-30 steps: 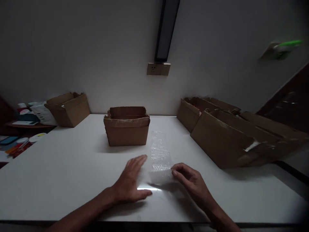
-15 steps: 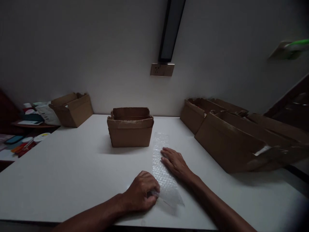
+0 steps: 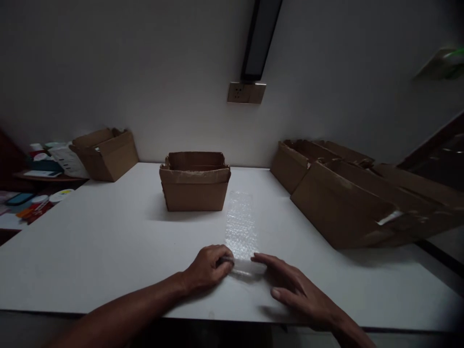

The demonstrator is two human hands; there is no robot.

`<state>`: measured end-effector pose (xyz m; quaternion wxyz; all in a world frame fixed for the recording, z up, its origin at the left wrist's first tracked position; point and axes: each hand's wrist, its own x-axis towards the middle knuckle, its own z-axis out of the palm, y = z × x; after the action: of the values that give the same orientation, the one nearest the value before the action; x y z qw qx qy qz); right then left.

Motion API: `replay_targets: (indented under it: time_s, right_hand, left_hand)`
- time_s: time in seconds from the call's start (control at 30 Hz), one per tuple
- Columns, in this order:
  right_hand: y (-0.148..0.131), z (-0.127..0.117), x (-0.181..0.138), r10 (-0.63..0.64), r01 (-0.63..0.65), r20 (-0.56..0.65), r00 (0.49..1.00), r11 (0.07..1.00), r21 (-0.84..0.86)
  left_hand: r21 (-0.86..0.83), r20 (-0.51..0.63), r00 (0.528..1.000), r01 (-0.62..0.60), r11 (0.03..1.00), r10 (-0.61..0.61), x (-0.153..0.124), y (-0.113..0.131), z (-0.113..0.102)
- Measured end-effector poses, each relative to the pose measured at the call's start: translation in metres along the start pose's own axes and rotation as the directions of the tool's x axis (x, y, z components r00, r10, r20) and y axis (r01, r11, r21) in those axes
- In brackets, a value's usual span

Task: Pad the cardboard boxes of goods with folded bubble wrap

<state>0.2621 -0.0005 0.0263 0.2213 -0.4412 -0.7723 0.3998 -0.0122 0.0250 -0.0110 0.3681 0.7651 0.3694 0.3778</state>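
Observation:
A long strip of clear bubble wrap (image 3: 240, 225) lies flat on the white table (image 3: 108, 241), running away from me beside an open cardboard box (image 3: 195, 181). My left hand (image 3: 208, 267) is curled at the strip's near end, its fingers pinched on the wrap's edge. My right hand (image 3: 290, 287) rests palm down just right of that end, fingers stretched out and pressing on the near part of the wrap.
Two large open cardboard boxes (image 3: 344, 193) lie on the table's right side. Another open box (image 3: 105, 153) sits at the far left corner. Small items crowd a low shelf (image 3: 29, 193) to the left. A wall socket (image 3: 246, 92) is above.
My right hand has drawn back from the strip's middle to its near end. My left hand has stayed curled on the near edge, and the near end now looks folded shorter.

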Motion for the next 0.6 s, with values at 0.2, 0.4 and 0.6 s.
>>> replay_targets:
  time_s: [0.2,0.4,0.6]
  right_hand:
    - [0.001,0.030,0.024,0.032,-0.068,-0.294,0.955,0.991,-0.113]
    - [0.011,0.046,0.021,-0.093,-0.086,-0.526,0.846,0.949,-0.305]
    - [0.013,0.046,-0.002,-0.366,0.070,-0.403,0.839,0.806,-0.587]
  left_hand:
    - [0.060,0.006,0.991,0.136,0.989,-0.136,0.016,0.003,0.002]
    - [0.228,-0.074,0.980,0.198,0.953,-0.186,0.032,-0.004,0.010]
    - [0.274,-0.114,0.983,0.173,0.946,-0.147,0.028,-0.003,0.017]
